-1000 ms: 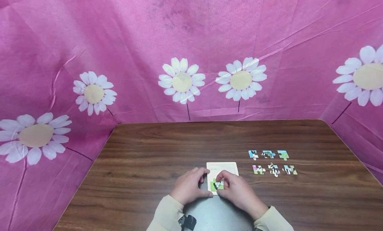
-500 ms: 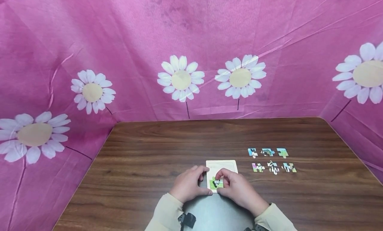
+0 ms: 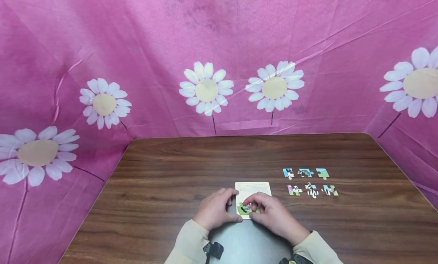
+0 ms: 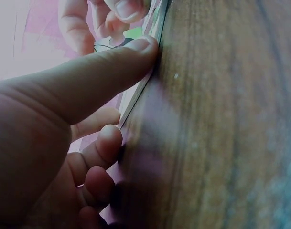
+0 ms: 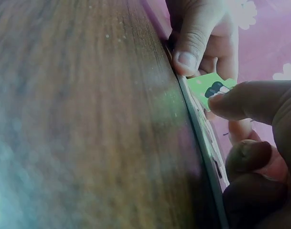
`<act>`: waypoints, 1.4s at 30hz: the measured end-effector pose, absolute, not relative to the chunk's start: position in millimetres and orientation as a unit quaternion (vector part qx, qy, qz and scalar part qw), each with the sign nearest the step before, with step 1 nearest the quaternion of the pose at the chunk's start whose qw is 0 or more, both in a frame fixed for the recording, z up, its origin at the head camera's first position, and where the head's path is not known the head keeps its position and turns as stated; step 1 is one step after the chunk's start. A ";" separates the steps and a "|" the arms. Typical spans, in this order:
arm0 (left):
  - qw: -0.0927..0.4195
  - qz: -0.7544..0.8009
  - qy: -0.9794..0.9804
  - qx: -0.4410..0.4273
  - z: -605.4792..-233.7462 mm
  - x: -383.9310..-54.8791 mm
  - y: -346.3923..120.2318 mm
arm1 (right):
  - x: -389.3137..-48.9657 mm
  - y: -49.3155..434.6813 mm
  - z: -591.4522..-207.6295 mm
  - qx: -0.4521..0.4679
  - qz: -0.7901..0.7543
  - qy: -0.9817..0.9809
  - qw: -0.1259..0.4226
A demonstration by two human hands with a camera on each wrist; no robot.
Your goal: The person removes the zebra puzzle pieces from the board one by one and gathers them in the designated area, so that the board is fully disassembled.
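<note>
A puzzle frame board (image 3: 251,189), pale with a light rim, lies at the table's near middle. My left hand (image 3: 216,211) holds it at the lower left, thumb on the near edge and fingertips along the left side. Over the board's near part, my right hand (image 3: 273,214) pinches a puzzle piece (image 5: 198,89), green with a black-and-white drawing. The piece stands tilted up from the board in the right wrist view, with the thumb against its face. My fingers partly cover it in the head view. Only a sliver of the green piece (image 4: 134,33) shows in the left wrist view.
Several loose puzzle pieces lie in two rows right of the board, among them a green-blue piece (image 3: 322,173) and a pink-and-green piece (image 3: 294,190). The wooden table (image 3: 171,165) meets a pink cloth (image 3: 154,66) with daisies behind and at both sides.
My right index finger has moved slightly left across the puzzle piece, and the piece's visible outline has changed. The left hand keeps its place on the board. The head view has shifted a little.
</note>
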State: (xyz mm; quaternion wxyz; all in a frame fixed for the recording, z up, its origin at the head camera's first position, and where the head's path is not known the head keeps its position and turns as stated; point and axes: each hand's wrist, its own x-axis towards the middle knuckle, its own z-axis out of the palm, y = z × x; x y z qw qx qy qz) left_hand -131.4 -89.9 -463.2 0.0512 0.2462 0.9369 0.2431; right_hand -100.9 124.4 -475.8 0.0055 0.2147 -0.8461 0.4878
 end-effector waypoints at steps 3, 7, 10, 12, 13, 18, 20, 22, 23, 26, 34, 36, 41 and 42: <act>0.050 0.242 0.937 0.248 -463.0 -131.1 -90.1 | -100.3 123.8 -477.0 0.225 0.482 -0.847 0.012; 0.048 0.242 0.936 0.249 -463.1 -131.3 -90.1 | -100.7 123.4 -477.3 0.227 0.469 -0.854 0.015; 0.048 0.243 0.936 0.249 -462.9 -131.3 -90.0 | -101.3 123.1 -476.7 0.218 0.459 -0.861 0.012; 0.049 0.242 0.937 0.248 -462.7 -131.1 -90.0 | -101.7 122.6 -476.3 0.210 0.451 -0.867 0.010; 0.050 0.242 0.937 0.248 -462.6 -131.1 -89.9 | -101.9 122.5 -476.1 0.206 0.448 -0.870 0.009; 0.049 0.242 0.937 0.246 -462.2 -130.9 -89.2 | -102.6 122.0 -474.7 0.189 0.430 -0.883 -0.004; 0.048 0.241 0.937 0.246 -462.0 -130.9 -89.0 | -103.0 121.9 -474.0 0.184 0.427 -0.885 -0.011; 0.048 0.242 0.937 0.246 -461.6 -130.8 -88.9 | -103.1 121.6 -473.5 0.181 0.426 -0.886 -0.013; 0.049 0.242 0.937 0.246 -461.1 -130.6 -88.9 | -103.1 121.1 -473.3 0.179 0.424 -0.888 -0.014; 0.050 0.245 0.937 0.246 -459.9 -130.2 -89.2 | -103.0 118.6 -472.7 0.172 0.413 -0.894 -0.012; 0.055 0.246 0.936 0.244 -460.6 -129.7 -90.1 | -102.8 116.9 -471.7 0.167 0.394 -0.904 -0.013; 0.057 0.247 0.936 0.244 -460.9 -129.8 -90.0 | -102.7 117.3 -471.3 0.169 0.393 -0.904 -0.012; 0.059 0.245 0.937 0.243 -461.4 -131.0 -89.4 | -102.5 116.6 -471.0 0.167 0.383 -0.908 -0.002; 0.059 0.244 0.937 0.242 -461.6 -131.3 -89.3 | -102.4 116.1 -471.2 0.165 0.379 -0.910 0.001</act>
